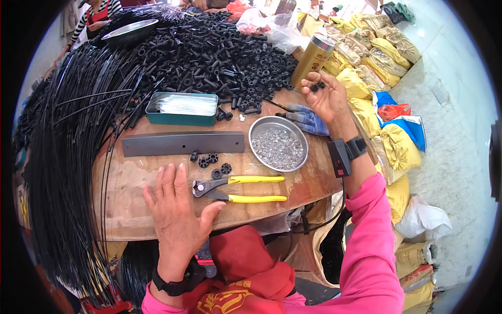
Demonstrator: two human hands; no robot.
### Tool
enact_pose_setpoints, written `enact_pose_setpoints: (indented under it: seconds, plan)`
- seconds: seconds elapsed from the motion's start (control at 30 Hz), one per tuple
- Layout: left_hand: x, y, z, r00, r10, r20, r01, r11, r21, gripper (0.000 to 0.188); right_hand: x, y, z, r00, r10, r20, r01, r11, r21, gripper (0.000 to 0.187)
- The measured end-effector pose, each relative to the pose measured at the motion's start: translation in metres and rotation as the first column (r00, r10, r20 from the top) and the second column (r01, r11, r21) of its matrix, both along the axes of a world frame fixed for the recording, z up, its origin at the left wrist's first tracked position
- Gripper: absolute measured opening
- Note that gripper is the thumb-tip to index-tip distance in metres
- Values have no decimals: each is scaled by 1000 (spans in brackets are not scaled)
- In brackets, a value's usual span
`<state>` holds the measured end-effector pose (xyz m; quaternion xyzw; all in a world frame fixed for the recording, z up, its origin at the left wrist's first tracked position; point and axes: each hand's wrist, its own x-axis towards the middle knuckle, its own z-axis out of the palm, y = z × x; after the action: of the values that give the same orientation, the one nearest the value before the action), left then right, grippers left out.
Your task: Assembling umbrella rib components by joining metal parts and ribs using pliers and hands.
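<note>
My left hand (177,212) lies flat on the wooden table, fingers spread, holding nothing. Just right of it rest end-cutting pincers (209,188) with yellow handles. Beyond the pincers sit several small black toothed rings (204,163), close to a long dark metal bar (183,144). Raised at the right is my right hand (330,102), palm up with its fingers curled round a few small black toothed pieces (317,86). A blue-and-grey work glove (308,119) lies beneath that hand. Left of the glove stands a round metal dish (256,149) holding tiny silvery parts.
A large heap of black plastic parts (209,52) covers the table's far side. Long black strands (68,157) hang over the left edge. A green tray (180,119) holds thin white rods. A gold flask (315,57) stands far right, before yellow sacks (387,57). Another person (97,15) is far left.
</note>
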<state>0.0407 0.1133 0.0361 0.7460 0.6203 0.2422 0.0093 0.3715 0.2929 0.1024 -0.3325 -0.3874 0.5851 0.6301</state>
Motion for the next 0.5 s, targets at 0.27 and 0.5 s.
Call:
enact_pose_setpoints:
  seconds: [0.27,0.5]
  plan:
    - [1,0,3,1000,4,-8,-4,1000,-1,83,-4,29,-12,847,174,502,-47,966,-255,20]
    - [1,0,3,1000,-1,-9,0,1000,-15,83,-25,55,-36,92,-194,977,-28,980,197,37]
